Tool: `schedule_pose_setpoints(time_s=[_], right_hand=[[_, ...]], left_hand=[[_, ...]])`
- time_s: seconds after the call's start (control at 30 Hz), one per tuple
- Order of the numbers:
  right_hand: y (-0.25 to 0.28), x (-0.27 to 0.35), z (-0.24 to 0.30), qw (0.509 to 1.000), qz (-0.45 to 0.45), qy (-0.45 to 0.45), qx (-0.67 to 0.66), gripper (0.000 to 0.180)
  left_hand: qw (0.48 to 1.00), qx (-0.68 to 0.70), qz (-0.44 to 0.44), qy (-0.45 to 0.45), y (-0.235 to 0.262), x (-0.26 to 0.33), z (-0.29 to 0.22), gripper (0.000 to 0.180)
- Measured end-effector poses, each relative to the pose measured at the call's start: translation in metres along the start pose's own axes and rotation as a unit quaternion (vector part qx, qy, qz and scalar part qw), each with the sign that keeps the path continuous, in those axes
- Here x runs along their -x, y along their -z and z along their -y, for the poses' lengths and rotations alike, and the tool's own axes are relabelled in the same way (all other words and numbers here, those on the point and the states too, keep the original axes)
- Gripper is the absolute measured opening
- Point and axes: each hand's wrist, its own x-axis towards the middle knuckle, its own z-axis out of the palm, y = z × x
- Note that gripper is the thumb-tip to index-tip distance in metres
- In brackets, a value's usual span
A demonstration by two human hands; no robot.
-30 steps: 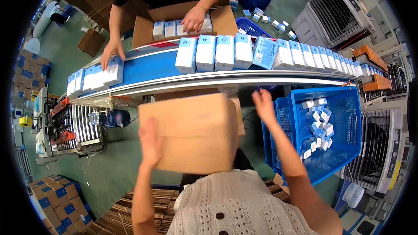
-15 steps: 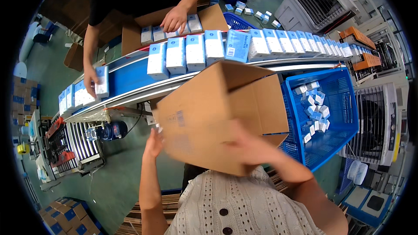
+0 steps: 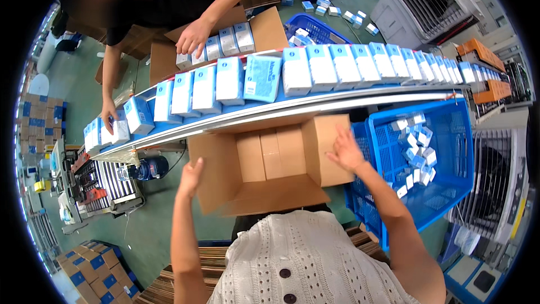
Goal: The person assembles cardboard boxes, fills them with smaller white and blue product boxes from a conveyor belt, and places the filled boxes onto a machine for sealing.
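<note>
An empty brown cardboard box [image 3: 270, 155] stands with its top toward me and its flaps folded out, against the near side of the conveyor. At its left flap, my left hand [image 3: 191, 178] grips the edge, thumb in front and the other fingers hidden behind. My right hand [image 3: 345, 150] lies on the right flap with fingers spread. Just beyond the box, blue-and-white cartons [image 3: 292, 72] stand in a row on the blue conveyor belt [image 3: 147, 135]; one carton [image 3: 262, 79] is turned with its blue face toward me.
Across the belt, a co-worker's hand [image 3: 194, 39] is over cartons in an open box [image 3: 270, 28]; the other [image 3: 108, 114] touches cartons on the belt. A blue crate [image 3: 450, 186] with loose small cartons stands at my right. Flattened cardboard [image 3: 214, 267] lies stacked below me.
The box has turned from tilted to opening toward me. My right hand has moved from its near side onto the right flap. The cartons on the belt have shifted left.
</note>
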Motion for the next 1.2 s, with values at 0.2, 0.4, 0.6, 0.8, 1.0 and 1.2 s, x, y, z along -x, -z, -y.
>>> schedule_pose_setpoints(time_s=[0.2,0.4,0.6,0.8,1.0,1.2], right_hand=[[-0.045,-0.043,0.034,0.994,0.017,0.037,-0.105,0.039],[0.114,-0.1,0.097,0.936,-0.282,0.206,-0.043,0.008],[0.114,-0.237,0.198,0.992,-0.101,-0.064,0.031,0.029],[0.114,-0.226,0.175,0.962,-0.181,0.018,-0.203,0.021],[0.111,-0.181,0.097,0.957,-0.282,-0.055,0.044,0.017],[0.106,-0.207,0.076,0.953,-0.179,-0.066,-0.234,0.054]], left_hand=[[0.879,-0.431,-0.202,0.034,0.066,-0.032,0.099,0.06],[0.698,-0.564,-0.315,-0.308,-0.061,0.0,-0.058,0.03],[0.709,-0.433,-0.33,-0.448,-0.039,-0.036,-0.126,0.027],[0.851,-0.385,-0.265,-0.24,-0.012,-0.1,-0.13,0.054],[0.879,-0.38,-0.15,-0.245,-0.043,-0.095,-0.13,0.059],[0.945,-0.238,-0.135,-0.178,-0.003,-0.115,-0.131,0.072]])
